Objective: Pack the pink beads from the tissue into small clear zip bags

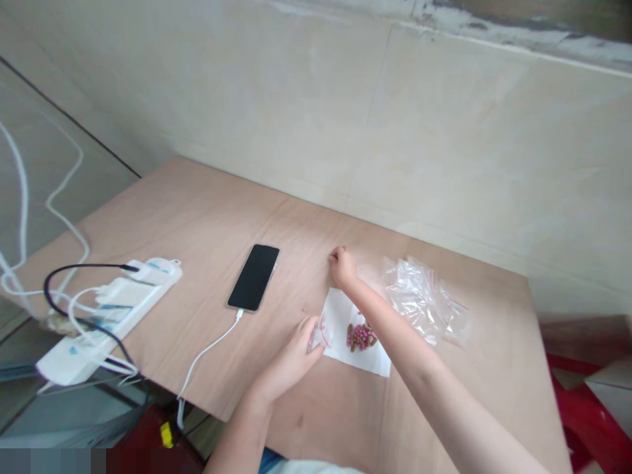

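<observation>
Pink pellets and brown capsules point(361, 336) lie in one loose cluster on a sheet of white paper point(338, 337), toward its right side, on a wooden table point(469, 408). They sit between the two hands: right of the left hand point(297, 343), and nearer the table's near edge than the right hand point(343, 266). Neither hand touches them. The left hand is at the paper's left edge, its thumb and fingers closed on a small clear bag point(320, 329) with a red line across it. The right hand is well apart from the left, just past the paper's far edge, toward the table's far edge; its fingers are curled in together, and I cannot tell whether anything is between them. The right forearm crosses above the paper's right side, close beside the cluster.

Right of that forearm, toward the table's far right corner, is a loose heap of clear plastic bags point(424, 303). Left of the hands lies a phone point(254, 278), its dark screen up, with a white cable point(201, 355) plugged into its near end and running over the table's near edge. A white power strip point(160, 282) lies at the table's left edge.
</observation>
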Motion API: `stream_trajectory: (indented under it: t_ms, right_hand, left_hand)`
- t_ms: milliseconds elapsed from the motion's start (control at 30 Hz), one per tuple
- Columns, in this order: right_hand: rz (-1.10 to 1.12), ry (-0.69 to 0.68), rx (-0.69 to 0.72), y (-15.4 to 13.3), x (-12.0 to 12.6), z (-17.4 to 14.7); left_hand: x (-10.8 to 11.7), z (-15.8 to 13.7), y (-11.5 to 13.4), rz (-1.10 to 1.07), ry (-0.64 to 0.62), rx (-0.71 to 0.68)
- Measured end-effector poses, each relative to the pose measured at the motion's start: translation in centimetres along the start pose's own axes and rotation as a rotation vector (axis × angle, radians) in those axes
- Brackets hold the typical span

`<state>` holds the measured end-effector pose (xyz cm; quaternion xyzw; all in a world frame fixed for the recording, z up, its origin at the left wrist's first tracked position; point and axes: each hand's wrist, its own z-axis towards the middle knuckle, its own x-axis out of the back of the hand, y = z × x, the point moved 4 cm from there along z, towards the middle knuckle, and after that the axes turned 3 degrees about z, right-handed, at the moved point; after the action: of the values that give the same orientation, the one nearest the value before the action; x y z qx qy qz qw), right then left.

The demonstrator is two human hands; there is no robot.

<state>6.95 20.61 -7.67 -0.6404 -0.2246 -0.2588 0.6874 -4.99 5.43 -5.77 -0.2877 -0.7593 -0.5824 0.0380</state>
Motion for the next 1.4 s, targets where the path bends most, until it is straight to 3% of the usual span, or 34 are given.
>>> stream_trajectory:
  t_ms: [133,300,467,700,1033,1400]
  right_hand:
    - [0.042,-0.091,-0.029,2.2,2.7,-4.0]
    - [0.006,0.033,-0.131,5.8,8.0,-12.2]
    - [-0.014,0.098,-0.232,8.4,8.7,-16.4]
    - [0.037,0.144,-0.261,8.5,8.6,-15.0]
    - [-0.138,0.052,-0.267,9.1,8.1,-12.9]
    - [-0.224,0.025,-0.258,7.6,8.3,-12.3]
  left_hand:
    - [-0.4,0.4,0.1,-0.035,-0.008,-0.005]
    - [-0.9,0.6,0.2,-0.033,-0.031,-0.002]
    - [-1.3,0.9,0.1,-0.006,-0.042,-0.022]
    - [-1.9,0.6,0.3,0.014,-0.073,-0.04]
    - [-1.9,-0.6,4.7,-0.089,-0.033,-0.215]
    - [-2.7,0.0,3.9,-0.085,-0.021,-0.172]
